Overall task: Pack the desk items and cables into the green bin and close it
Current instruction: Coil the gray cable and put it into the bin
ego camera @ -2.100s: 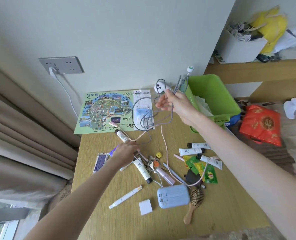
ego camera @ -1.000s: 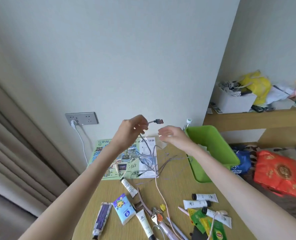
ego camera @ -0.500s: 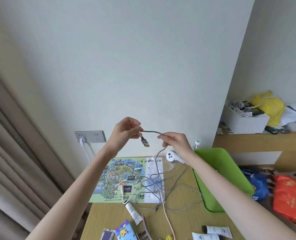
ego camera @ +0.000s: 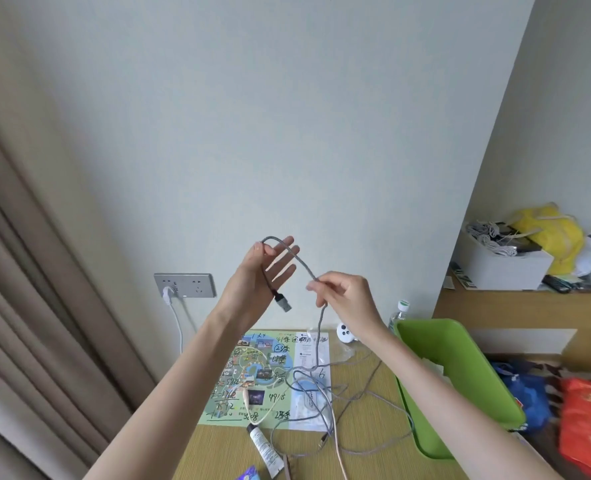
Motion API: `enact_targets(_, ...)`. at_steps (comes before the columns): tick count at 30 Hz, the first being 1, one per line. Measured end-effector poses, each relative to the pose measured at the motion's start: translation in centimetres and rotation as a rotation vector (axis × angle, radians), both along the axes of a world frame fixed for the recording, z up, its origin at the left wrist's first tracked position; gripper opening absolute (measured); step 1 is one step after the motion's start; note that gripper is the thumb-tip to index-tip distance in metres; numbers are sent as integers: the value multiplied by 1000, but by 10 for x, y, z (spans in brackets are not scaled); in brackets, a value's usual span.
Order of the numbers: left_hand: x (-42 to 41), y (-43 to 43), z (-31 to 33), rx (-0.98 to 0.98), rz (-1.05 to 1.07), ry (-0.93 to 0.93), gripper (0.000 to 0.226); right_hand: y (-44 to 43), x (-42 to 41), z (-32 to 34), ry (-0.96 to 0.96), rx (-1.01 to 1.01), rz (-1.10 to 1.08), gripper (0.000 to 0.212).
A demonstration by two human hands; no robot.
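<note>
Coiling step, I judge: left grip point(ego camera: 252, 278) pins the grey cable point(ego camera: 304, 266) under its thumb; right grip point(ego camera: 347, 296) pinches it further along. Next, wind in the slack, then drop it into the green bin point(ego camera: 467, 375).

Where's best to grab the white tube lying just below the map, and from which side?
Pinch the white tube across its body from above and the left. It lies flat on the desk, black cap toward the map, with grey cable close on its right.

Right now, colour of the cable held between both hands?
Grey, braided cable, dark plug with metal tip; clearest in the head view.
</note>
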State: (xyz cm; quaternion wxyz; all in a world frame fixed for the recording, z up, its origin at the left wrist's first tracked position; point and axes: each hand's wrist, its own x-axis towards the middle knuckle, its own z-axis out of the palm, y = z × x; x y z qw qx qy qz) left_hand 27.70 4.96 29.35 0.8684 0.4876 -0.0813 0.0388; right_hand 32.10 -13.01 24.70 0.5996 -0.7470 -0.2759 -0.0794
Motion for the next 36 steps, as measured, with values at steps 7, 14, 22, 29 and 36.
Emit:
enact_targets(7,8,13,27,-266,-4,-34,30,-7,12,-36,185,-303,122,20)
enact_targets(14,1,23,16,318,221,32,34,-11,31,1,234,-41,39,12)
enact_targets(22,-1,3,16,875,109,-31,31,6,25,69,105,-39,125,9)
enact_targets(29,1,-11,16,1076,62,-59,13,12,26,85,99,-75,160,8)
enact_targets(36,0,-4,33,781,82,-43,14,-1,33,51,360,32,195,38)
